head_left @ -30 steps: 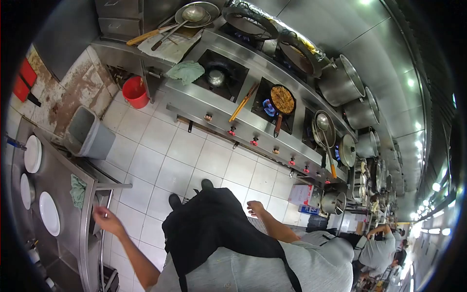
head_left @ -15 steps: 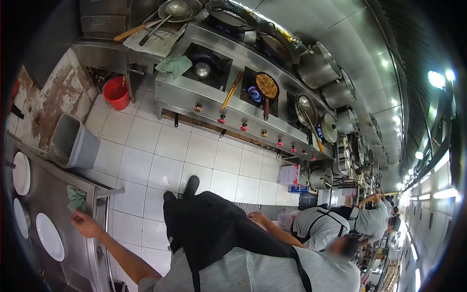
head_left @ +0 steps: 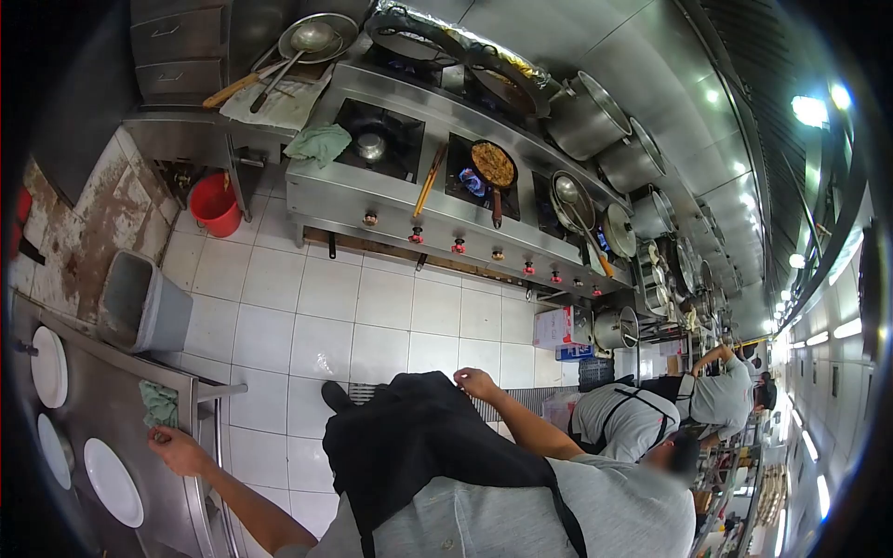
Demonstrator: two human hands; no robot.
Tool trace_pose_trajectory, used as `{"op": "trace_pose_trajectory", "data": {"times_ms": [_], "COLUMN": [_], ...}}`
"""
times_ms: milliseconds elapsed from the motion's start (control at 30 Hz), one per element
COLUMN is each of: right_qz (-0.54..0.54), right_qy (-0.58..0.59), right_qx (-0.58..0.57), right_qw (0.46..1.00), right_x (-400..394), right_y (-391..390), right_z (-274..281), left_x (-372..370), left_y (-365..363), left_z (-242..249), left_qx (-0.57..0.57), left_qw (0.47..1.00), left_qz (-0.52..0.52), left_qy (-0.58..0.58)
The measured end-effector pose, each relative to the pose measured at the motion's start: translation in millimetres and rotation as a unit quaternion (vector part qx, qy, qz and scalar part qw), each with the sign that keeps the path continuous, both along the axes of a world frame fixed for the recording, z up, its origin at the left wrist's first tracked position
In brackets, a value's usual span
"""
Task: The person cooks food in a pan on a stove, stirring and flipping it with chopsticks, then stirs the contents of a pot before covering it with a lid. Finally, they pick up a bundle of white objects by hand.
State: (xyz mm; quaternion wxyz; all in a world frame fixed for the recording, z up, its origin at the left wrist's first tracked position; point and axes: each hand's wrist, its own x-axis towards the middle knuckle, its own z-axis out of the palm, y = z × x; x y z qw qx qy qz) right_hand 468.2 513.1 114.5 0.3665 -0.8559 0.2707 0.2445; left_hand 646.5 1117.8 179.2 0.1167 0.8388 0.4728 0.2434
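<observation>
At the lower left, my left hand (head_left: 180, 452) is over the edge of a steel counter (head_left: 172, 507), its fingers bent close to a crumpled green cloth (head_left: 159, 404). Whether the fingertips touch the cloth is too small to tell. White plates, one of them an oval plate (head_left: 113, 482), lie beside that hand. My right hand (head_left: 476, 382) hovers beside the black apron (head_left: 409, 437), fingers curled, above the tiled floor. A pan of browned food (head_left: 492, 165) sits on the stove by a blue flame, with wooden tongs or sticks (head_left: 431, 180) to its left.
The long steel stove (head_left: 358, 197) runs across the top, bearing a second green cloth (head_left: 317, 144), ladles and large pots (head_left: 586, 116). A red bucket (head_left: 215, 205) and grey bin (head_left: 145, 302) stand on the floor. Two co-workers (head_left: 625, 420) are at the right.
My right hand has moved up and forward beside the apron. My left hand stays near the cloth on the counter. The camera view has shifted, and only one shoe shows now.
</observation>
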Motion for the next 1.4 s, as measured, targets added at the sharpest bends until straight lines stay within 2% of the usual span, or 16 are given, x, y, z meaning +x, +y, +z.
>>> {"op": "trace_pose_trajectory", "data": {"times_ms": [167,200,367,433,567,633,667,733,767,800,867,933,1033,1267,1333,1400], "right_qz": [-0.043,0.021,0.041,0.151,0.132,0.073,0.070,0.201,0.196,0.204,0.177,0.106,0.138,0.212,0.111,-0.163], "right_qy": [0.029,-0.002,-0.019,-0.069,-0.077,-0.005,-0.011,-0.099,-0.105,-0.099,-0.090,-0.090,-0.132,-0.105,-0.136,-0.075], "right_qx": [0.046,0.033,-0.020,-0.072,-0.049,-0.014,-0.007,-0.048,-0.042,-0.038,-0.014,0.028,0.020,-0.004,0.034,0.175], "right_qw": [0.998,0.999,0.999,0.983,0.987,0.997,0.997,0.973,0.974,0.973,0.980,0.990,0.981,0.971,0.984,0.968], "right_x": [22.4,19.5,7.4,8.4,36.1,58.1,66.8,82.3,91.7,101.8,117.6,129.2,146.7,187.9,210.2,234.3], "right_y": [9.7,7.2,-20.4,-34.8,-47.9,-56.3,-62.7,-79.0,-89.6,-101.4,-125.0,-151.1,-177.6,-214.0,-214.4,-209.2], "right_z": [13.1,14.1,-15.0,-30.0,-43.5,-42.6,-44.9,-46.0,-48.8,-54.0,-66.9,-82.2,-90.1,-112.9,-112.6,-78.6], "left_x": [-0.1,0.4,3.6,2.8,-9.8,-21.9,-30.4,-43.7,-56.6,-77.9,-110.3,-149.5,-178.8,-169.5,-160.9,-150.7], "left_y": [-1.7,-5.6,11.0,20.7,24.5,3.0,-13.1,-80.8,-113.9,-88.7,-169.4,-213.4,-257.2,-272.3,-269.9,-261.6], "left_z": [4.9,14.6,-2.4,-11.0,-29.3,-29.3,-34.2,-34.9,-43.0,-140.2,-151.3,-179.3,-193.4,-186.7,-186.4,-191.9], "left_qx": [-0.013,-0.020,-0.041,-0.052,-0.048,0.176,0.183,0.182,0.123,0.093,-0.085,-0.327,-0.497,-0.561,-0.569,-0.577], "left_qw": [1.000,0.999,0.996,0.994,0.996,0.966,0.966,0.973,0.981,0.981,0.960,0.909,0.842,0.811,0.807,0.803], "left_qz": [0.001,-0.014,-0.050,-0.054,-0.066,-0.186,-0.183,-0.140,-0.150,-0.170,-0.256,-0.225,-0.152,-0.108,-0.109,-0.120], "left_qy": [0.002,0.030,0.062,0.084,0.044,-0.024,-0.027,-0.012,0.029,0.025,0.080,0.124,0.143,0.127,0.116,0.090]}}
